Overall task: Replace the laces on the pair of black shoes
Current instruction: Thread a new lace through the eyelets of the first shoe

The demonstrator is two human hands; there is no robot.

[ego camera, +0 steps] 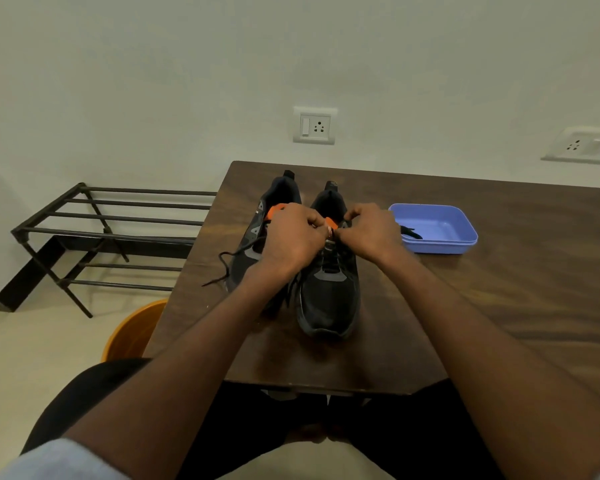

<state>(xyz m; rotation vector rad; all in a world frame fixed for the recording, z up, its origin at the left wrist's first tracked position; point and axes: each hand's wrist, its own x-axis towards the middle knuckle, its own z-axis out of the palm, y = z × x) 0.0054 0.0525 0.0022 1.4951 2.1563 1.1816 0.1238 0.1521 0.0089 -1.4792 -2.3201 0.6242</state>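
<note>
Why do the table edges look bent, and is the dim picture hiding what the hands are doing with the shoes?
In the head view, the wide-angle lens bows the table edges and stretches the forearms; soft, dim light leaves only faint shadows; the black shoes lose detail, and the left hand and right hand cover the lace they seem to pinch; the blue tray stays clear.

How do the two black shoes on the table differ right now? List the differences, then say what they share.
1. Both hands, left hand and right hand, work at the top of the right shoe; the left shoe is mostly hidden behind the left arm.
2. The left shoe's lace trails loose onto the table; no lace trails from the right shoe.
Both are black with orange inside, toes toward the person.
</note>
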